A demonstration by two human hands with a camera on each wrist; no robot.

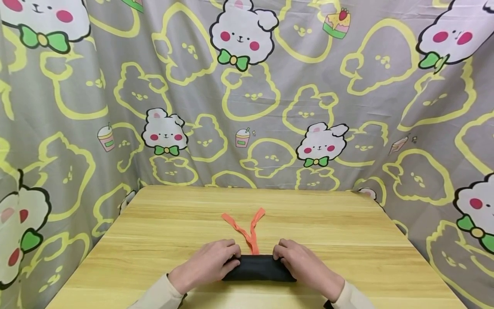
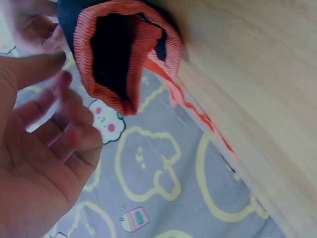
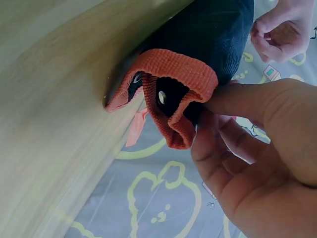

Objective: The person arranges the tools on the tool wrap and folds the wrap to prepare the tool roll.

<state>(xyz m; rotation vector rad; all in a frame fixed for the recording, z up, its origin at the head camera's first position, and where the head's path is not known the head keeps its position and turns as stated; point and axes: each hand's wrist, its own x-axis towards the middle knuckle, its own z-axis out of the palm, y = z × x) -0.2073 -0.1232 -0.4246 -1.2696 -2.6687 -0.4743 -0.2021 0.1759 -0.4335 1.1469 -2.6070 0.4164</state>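
A rolled black fabric pouch (image 1: 258,269) with ribbed orange trim (image 2: 85,47) lies crosswise on the wooden table. Its open ends show layered folds, and a small metal snap (image 3: 162,96) shows inside the right one. An orange ribbon (image 1: 252,242) stretches from its far side and splits into two tails. At the left end is my left hand (image 1: 216,259), fingers loosely bent and blurred, tips right at the pouch's upper edge with nothing visible between them. My right hand (image 1: 305,264) pinches the upper edge at the other end, thumb (image 3: 235,101) against the fabric.
The table (image 1: 162,231) extends beyond the pouch on both sides. Behind it and along the sides hangs a grey curtain (image 1: 270,103) printed with white cartoon rabbits and yellow outlines.
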